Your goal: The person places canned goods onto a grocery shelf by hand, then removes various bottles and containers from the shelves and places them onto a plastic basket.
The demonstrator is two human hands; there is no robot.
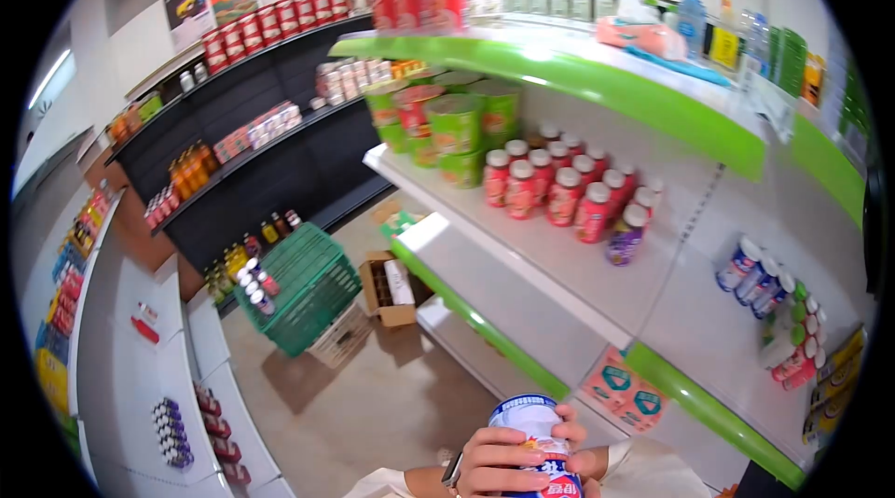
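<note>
At the bottom centre, a blue and white can (530,416) with red on its label is held between both hands. My left hand (499,463) wraps over its left side and front, with a dark watch at the wrist. Fingers of my right hand (573,433) close round its right side; part of that hand is hidden behind the can. Just right of the hands is a pink package (626,390) with teal marks, low by the shelf.
Right, a green-edged shelf (559,293) holds pink bottles (565,197), one purple bottle (626,235), green tubs (454,125) and blue-white cans (738,263). A green crate (303,288) and an open cardboard box (387,288) stand on the floor. Left, more shelving (140,377) holds goods.
</note>
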